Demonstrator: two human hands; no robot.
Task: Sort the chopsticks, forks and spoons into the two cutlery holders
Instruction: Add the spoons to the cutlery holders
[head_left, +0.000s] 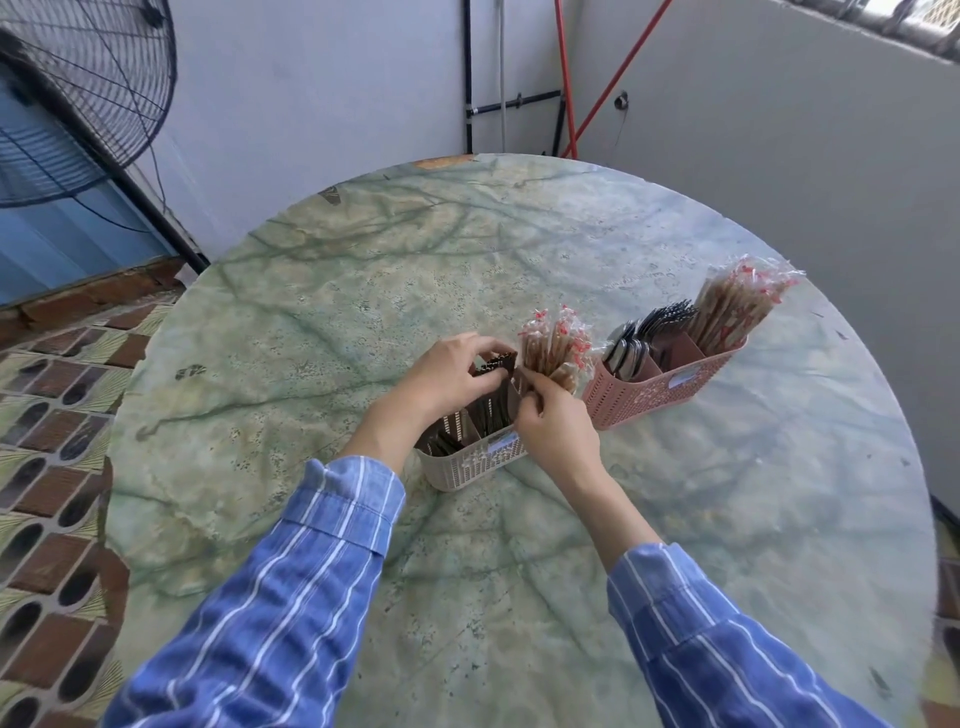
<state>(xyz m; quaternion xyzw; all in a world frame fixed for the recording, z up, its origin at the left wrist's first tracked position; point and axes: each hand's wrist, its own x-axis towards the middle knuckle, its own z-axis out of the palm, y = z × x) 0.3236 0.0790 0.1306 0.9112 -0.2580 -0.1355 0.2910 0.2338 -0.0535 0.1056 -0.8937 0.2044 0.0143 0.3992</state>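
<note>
A beige cutlery holder (470, 466) stands at the middle of the round table, with dark cutlery in its compartments and wrapped chopsticks (553, 345) upright at its far end. My left hand (449, 371) grips a bunch of dark forks (496, 360) above the holder. My right hand (553, 428) hovers over the holder's right end and pinches the lower part of the chopstick bundle. A pink cutlery holder (652, 392) stands to the right, holding spoons (626, 349), forks (667, 316) and wrapped chopsticks (735, 306).
The green marbled round table (415, 260) fills most of the view. A large black fan (78, 93) stands at the far left by the wall. Tiled floor lies to the left; a grey wall runs close along the right.
</note>
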